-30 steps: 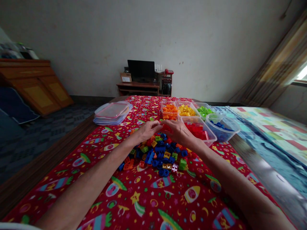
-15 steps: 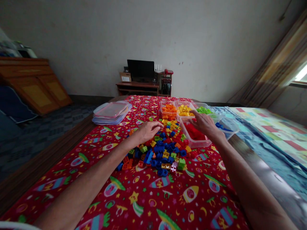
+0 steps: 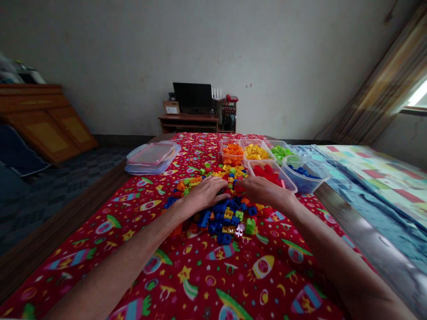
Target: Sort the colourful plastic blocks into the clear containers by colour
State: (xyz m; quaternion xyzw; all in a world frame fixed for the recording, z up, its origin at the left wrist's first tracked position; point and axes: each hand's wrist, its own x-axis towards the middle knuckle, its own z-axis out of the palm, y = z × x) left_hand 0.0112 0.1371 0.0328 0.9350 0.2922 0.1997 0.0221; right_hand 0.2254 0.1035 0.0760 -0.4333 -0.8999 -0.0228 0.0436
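Observation:
A mixed pile of plastic building bricks [image 3: 230, 215] in several colours lies on a red patterned tablecloth [image 3: 213, 266]. My left hand [image 3: 210, 190] rests over the pile's left part, fingers curved forward and the thumb apart from them. Close by on the right, my right hand [image 3: 265, 190] reaches into the pile with its fingers bent down and drawn together. Red bricks show at its fingertips, but whether one is gripped is hidden. Just behind the right hand stands a clear box of red bricks [image 3: 267, 171], partly covered by that hand.
Beyond the pile stand clear boxes with orange bricks [image 3: 232, 151], yellow bricks [image 3: 256, 152] and green bricks [image 3: 281, 153]. A round-cornered tub of blue bricks [image 3: 303, 172] is at the right table edge. Stacked lids [image 3: 151, 158] lie at the left. A bed [image 3: 376, 173] adjoins the right side.
My right hand has moved left and down from above the red-brick box to the pile. My left hand has shifted slightly forward and lower over the bricks.

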